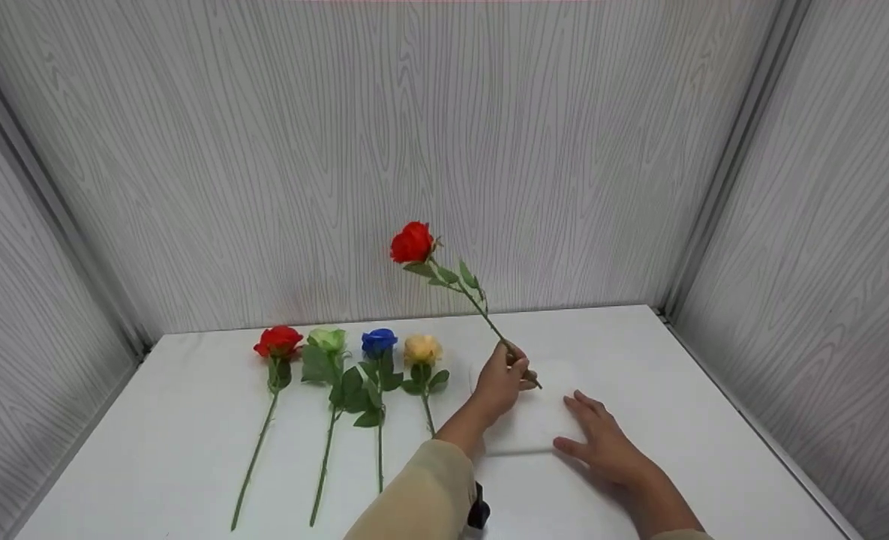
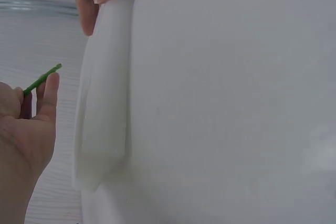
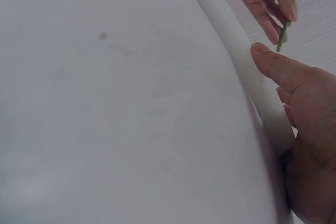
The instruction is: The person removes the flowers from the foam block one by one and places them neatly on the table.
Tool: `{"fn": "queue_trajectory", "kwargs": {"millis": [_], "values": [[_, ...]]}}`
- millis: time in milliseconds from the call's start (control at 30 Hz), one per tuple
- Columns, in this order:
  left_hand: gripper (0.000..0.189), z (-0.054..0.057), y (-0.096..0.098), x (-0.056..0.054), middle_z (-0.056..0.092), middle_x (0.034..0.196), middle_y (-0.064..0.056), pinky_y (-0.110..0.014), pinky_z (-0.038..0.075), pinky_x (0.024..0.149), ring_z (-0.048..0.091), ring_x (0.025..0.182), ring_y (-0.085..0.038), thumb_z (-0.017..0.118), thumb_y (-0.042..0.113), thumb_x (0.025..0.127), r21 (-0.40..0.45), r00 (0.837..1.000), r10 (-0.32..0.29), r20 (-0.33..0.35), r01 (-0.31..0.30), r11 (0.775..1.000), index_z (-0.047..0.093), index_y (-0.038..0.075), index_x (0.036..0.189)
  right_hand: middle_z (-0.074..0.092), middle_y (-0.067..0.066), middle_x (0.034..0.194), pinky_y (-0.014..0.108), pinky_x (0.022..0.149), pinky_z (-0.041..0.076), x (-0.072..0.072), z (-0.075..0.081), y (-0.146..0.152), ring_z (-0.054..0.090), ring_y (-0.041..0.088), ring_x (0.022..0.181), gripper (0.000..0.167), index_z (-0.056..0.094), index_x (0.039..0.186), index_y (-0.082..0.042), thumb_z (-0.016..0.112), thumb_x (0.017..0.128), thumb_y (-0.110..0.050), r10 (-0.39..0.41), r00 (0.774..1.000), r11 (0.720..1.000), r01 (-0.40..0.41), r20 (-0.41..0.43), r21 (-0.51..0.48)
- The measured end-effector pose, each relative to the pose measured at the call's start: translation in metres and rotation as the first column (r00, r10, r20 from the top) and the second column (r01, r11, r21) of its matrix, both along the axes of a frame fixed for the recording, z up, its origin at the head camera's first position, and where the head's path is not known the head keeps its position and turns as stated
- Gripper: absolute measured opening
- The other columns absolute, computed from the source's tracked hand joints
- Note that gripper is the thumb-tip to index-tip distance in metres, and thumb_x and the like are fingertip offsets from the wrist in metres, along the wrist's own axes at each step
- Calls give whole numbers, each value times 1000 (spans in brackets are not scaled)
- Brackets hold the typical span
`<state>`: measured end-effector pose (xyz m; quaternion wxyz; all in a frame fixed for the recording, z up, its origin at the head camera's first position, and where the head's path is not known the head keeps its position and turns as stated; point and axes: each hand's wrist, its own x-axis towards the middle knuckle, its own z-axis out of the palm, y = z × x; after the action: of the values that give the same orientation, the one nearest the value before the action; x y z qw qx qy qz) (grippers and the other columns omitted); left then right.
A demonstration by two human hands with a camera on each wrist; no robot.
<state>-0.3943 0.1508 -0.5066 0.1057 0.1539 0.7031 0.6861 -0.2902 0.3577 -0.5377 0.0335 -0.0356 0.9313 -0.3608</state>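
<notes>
My left hand (image 1: 500,382) pinches the lower stem of a red rose (image 1: 412,242), which is raised and tilted, its bloom up and to the left. In the left wrist view the green stem end (image 2: 44,78) sticks out past the fingers. Under that hand lies a flat white slab (image 1: 523,435), its material unclear, white on the white table. My right hand (image 1: 602,439) is beside the slab's right side with fingers spread and thumb apart. The right wrist view shows the right thumb (image 3: 281,69) close to the slab's edge (image 3: 252,77); contact is hard to tell.
Several roses lie in a row on the white table (image 1: 166,420), blooms toward the back: another red rose (image 1: 279,342), a pale green rose (image 1: 328,340), a blue rose (image 1: 379,343) and a yellow rose (image 1: 422,350). Grey wood-grain panels (image 1: 384,150) enclose the back and sides.
</notes>
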Motion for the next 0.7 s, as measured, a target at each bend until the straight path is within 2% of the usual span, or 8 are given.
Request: {"fn": "queue_trajectory", "kwargs": {"millis": [233, 333, 400, 567, 700], "values": [[12, 1, -10, -1, 61, 118, -18, -31, 68, 86, 76, 96, -18, 54, 8, 114, 4, 999, -35, -14, 35, 999, 52, 6, 125, 23, 22, 179, 70, 134, 20, -1, 0, -1, 17, 52, 166, 90, 36, 168, -7, 80, 98, -45, 3, 1000, 1000, -3, -5, 1], [16, 1, -15, -1, 59, 114, -14, -32, 69, 84, 75, 94, -18, 55, 9, 113, -10, 998, -52, -18, 52, 999, 53, 7, 130, 22, 23, 179, 71, 133, 20, -2, -1, -1, 17, 52, 166, 91, 36, 168, -8, 79, 98, -46, 3, 1000, 1000, -3, -2, 7], [18, 2, -20, 0, 58, 112, -10, -33, 69, 83, 75, 94, -17, 55, 10, 114, -23, 998, -63, -16, 63, 998, 53, 9, 131, 22, 23, 179, 71, 133, 20, -3, -2, -1, 17, 53, 165, 91, 36, 168, -8, 79, 98, -47, 3, 1000, 1000, -3, -1, 6], [21, 5, -31, 2, 61, 113, -15, -35, 69, 82, 75, 91, -19, 58, 10, 113, -42, 996, -83, -19, 82, 996, 56, 15, 133, 22, 25, 178, 72, 133, 20, -2, -2, 0, 18, 54, 165, 91, 36, 168, -7, 79, 98, -47, 8, 1000, 1000, -8, -8, 9], [28, 7, -39, 4, 62, 111, -14, -36, 69, 81, 75, 92, -22, 60, 12, 112, -38, 995, -98, -20, 97, 995, 59, 18, 139, 22, 24, 178, 72, 133, 20, -1, -1, 0, 17, 54, 165, 90, 36, 168, -7, 78, 99, -47, 6, 1000, 1000, -6, -4, 8]]}}
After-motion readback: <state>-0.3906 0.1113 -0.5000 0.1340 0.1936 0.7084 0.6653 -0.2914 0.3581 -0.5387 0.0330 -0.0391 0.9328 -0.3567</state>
